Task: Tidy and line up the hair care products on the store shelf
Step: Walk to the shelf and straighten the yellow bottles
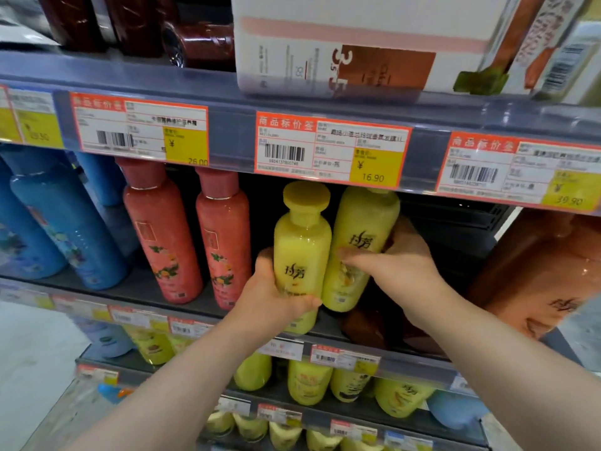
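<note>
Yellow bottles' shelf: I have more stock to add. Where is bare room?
An open gap lies between the right yellow bottle and the brown bottle, behind the right hand. Leftward, red bottles and blue bottles stand crowded.

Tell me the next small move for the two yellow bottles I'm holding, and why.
Probably draw the right yellow bottle, gripped by the right hand, forward level with the left yellow bottle in the left hand. Its base looks set further back and its cap hides behind the price rail, while the left one is at the front edge of the shelf.
</note>
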Demonstrator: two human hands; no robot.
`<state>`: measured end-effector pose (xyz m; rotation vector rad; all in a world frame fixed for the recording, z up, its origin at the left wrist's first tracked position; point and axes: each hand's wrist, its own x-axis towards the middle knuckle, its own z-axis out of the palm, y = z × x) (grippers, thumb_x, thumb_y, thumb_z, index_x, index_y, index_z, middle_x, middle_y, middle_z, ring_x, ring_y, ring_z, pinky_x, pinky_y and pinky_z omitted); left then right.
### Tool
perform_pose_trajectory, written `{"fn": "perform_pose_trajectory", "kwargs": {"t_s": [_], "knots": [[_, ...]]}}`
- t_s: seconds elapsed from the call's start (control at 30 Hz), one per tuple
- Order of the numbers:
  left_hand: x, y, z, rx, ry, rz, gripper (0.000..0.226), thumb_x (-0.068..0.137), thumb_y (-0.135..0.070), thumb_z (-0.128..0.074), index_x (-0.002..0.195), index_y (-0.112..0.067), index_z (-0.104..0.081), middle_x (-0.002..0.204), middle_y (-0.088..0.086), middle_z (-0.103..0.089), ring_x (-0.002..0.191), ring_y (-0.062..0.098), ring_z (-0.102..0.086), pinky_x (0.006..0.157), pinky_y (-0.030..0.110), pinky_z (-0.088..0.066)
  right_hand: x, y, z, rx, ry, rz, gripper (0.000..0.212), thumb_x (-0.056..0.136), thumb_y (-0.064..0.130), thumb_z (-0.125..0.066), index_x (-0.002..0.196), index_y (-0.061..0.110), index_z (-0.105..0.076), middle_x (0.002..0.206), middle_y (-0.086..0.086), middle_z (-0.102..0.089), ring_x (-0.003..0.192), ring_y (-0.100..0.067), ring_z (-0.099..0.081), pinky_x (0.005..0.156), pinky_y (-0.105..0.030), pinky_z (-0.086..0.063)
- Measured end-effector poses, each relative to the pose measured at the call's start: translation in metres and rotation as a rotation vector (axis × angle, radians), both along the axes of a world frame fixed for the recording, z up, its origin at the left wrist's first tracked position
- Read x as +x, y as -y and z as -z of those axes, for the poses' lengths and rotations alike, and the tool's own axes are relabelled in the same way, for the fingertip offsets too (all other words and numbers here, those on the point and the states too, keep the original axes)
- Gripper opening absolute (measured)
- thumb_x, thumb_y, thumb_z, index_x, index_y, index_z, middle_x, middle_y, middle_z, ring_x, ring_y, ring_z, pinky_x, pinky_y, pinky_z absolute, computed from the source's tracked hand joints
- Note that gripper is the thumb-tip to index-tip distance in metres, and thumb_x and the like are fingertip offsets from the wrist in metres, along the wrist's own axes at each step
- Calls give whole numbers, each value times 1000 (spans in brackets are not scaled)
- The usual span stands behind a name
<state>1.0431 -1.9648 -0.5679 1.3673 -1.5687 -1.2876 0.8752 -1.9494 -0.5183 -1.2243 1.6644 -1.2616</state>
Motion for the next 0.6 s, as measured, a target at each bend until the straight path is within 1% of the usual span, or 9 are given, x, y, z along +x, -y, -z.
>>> {"fn": "perform_pose_trajectory", "kwargs": {"t_s": [0.03, 0.1, 0.17, 0.2, 0.27, 0.33, 0.47, 0.53, 0.6], "knots": [[0, 0, 0, -3, -5, -7, 60, 71, -15, -78, 112, -26, -36, 96, -9, -60, 87, -1, -55, 67, 17, -46, 0, 8, 3, 4, -9, 5, 53, 64, 15, -84, 105, 21, -51, 93, 5, -65, 83, -10, -63, 73, -22, -55], [1, 0, 1, -7, -12, -13, 59, 70, -15, -78, 111, -26, -37, 96, -9, -60, 87, -1, -56, 66, 17, -46, 1, 24, 12, 21, -56, 27, 60, 62, 24, -85, 112, 18, -51, 105, 1, -66, 95, -17, -64, 86, -35, -54], [1, -1, 4, -10, -15, -11, 59, 70, -14, -78, 112, -27, -39, 97, -8, -62, 88, 1, -58, 68, 19, -47, 1, 38, 21, 35, -75, 28, 69, 58, 29, -85, 117, 18, -52, 109, -2, -67, 98, -19, -65, 88, -41, -54], [1, -1, 5, -13, -20, -14, 59, 70, -15, -78, 112, -29, -40, 98, -8, -62, 89, 2, -58, 68, 19, -47, 2, 44, 25, 41, -70, 14, 69, 58, 29, -85, 118, 19, -53, 110, -2, -67, 98, -18, -65, 88, -42, -54], [1, -2, 8, -19, -38, -21, 57, 71, -17, -78, 106, -38, -40, 100, -10, -62, 91, 1, -58, 68, 19, -47, 4, 55, 30, 57, -51, -27, 62, 60, 26, -84, 113, 20, -53, 111, -2, -67, 98, -17, -65, 89, -39, -54], [0, -3, 9, -21, -51, -20, 52, 73, -17, -77, 101, -41, -41, 98, -12, -63, 89, -1, -59, 68, 17, -47, 9, 63, 32, 57, -45, -78, 56, 64, 22, -82, 110, 24, -51, 114, -2, -65, 101, -16, -63, 89, -36, -53], [-2, -2, 13, -20, -62, -28, 56, 74, -15, -75, 112, -36, -41, 95, -12, -65, 83, -5, -61, 69, 18, -50, 15, 75, 32, 81, -147, -182, 68, 71, 29, -78, 129, 20, -44, 128, -4, -57, 117, -21, -56, 96, -35, -48], [-1, -3, 13, -16, -74, -28, 56, 74, -13, -75, 113, -34, -41, 95, -10, -65, 81, -3, -63, 72, 21, -52, 14, 75, 31, 90, -150, -229, 73, 73, 28, -77, 134, 21, -39, 132, -2, -54, 119, -19, -53, 91, -29, -45], [-1, -3, 13, -7, -82, -19, 54, 75, -12, -74, 109, -37, -41, 95, -10, -65, 81, -3, -63, 70, 20, -52, 9, 75, 31, 79, -100, -284, 75, 74, 22, -77, 137, 23, -37, 132, 1, -53, 120, -16, -53, 88, -27, -44]]}}
